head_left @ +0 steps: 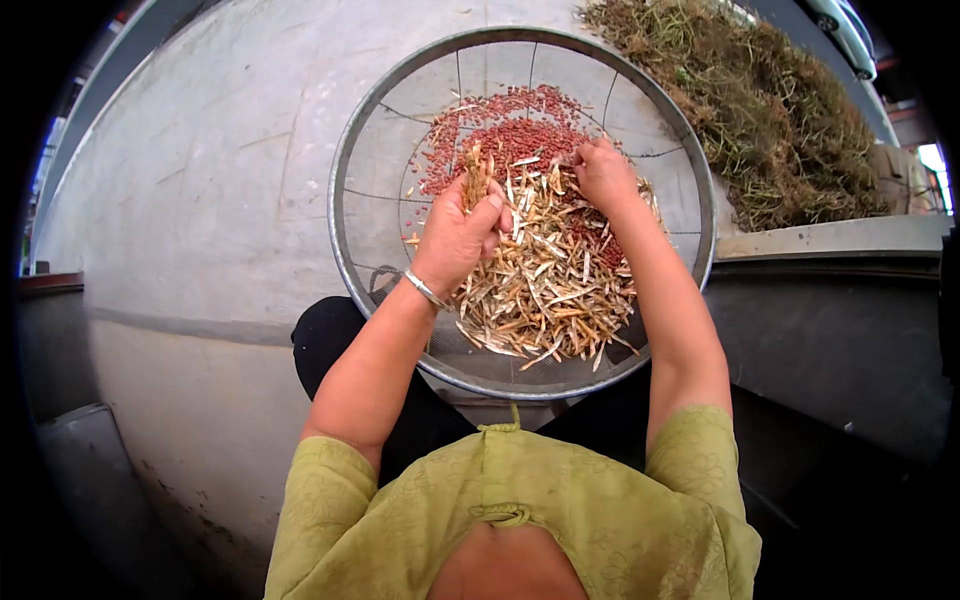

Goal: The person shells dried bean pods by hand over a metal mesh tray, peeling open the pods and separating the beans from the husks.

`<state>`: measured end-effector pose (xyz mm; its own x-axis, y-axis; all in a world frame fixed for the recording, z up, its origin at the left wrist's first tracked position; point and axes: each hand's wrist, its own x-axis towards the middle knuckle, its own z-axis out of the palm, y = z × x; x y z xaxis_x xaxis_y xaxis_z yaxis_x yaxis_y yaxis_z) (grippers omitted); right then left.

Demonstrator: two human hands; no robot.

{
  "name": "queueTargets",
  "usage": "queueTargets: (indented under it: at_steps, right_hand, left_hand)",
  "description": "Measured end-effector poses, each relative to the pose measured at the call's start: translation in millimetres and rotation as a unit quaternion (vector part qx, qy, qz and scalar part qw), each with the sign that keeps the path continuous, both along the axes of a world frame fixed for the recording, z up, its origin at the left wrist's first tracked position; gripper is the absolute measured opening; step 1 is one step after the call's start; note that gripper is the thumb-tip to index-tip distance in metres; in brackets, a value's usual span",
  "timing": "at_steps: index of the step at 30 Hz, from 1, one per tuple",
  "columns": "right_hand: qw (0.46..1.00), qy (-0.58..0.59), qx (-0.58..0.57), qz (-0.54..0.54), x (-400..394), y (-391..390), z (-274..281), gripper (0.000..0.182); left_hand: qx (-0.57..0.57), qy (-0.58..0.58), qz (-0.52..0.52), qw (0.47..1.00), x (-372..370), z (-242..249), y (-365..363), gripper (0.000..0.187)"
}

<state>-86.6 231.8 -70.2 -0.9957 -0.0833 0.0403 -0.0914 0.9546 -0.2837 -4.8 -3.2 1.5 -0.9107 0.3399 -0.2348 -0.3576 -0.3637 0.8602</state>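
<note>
A large round sieve [347, 150] with a metal rim and mesh bottom rests over my lap. Dry, split bean pods [550, 290] heap up in its near half. Beyond them, small red beans [525, 138] lie spread across the mesh, and some show among the pods at the right. My left hand [463, 225], a bracelet at its wrist, is closed around a bunch of dry pods [477, 172] above the heap. At the far right edge of the heap, my right hand [603, 176] has its fingers curled together and pointing down; what they hold, if anything, is hidden.
Past the sieve at the upper right lies a big pile of dried plants [750, 120]. A low ledge [835, 238] runs along the right side. Pale concrete ground [200, 190] stretches out at the left. A parked car [848, 35] shows at the top right.
</note>
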Motion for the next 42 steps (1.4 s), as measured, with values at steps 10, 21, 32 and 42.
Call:
queueTargets:
  at_steps: [10, 21, 32, 42]
  right_hand:
    - [0.992, 0.079, -0.095, -0.002, 4.9, 7.6, -6.8, 0.013]
    - [0.96, -0.07, -0.26, -0.08, 22.8, -12.8, 26.9, 0.019]
    - [0.571, -0.319, -0.754, -0.06, 98.1, -49.0, 80.5, 0.009]
    - [0.621, -0.309, -0.72, -0.039, 96.7, -58.6, 81.8, 0.013]
  left_hand:
    - [0.056, -0.015, 0.024, 0.998, 2.3, -3.9, 4.9, 0.012]
    - [0.012, 0.029, 0.046, 0.998, -6.0, -2.9, 7.0, 0.018]
    - [-0.012, -0.004, 0.006, 1.0, 8.6, 2.5, 18.9, 0.019]
    - [0.002, -0.027, 0.023, 0.999, 7.8, -3.8, 17.5, 0.01]
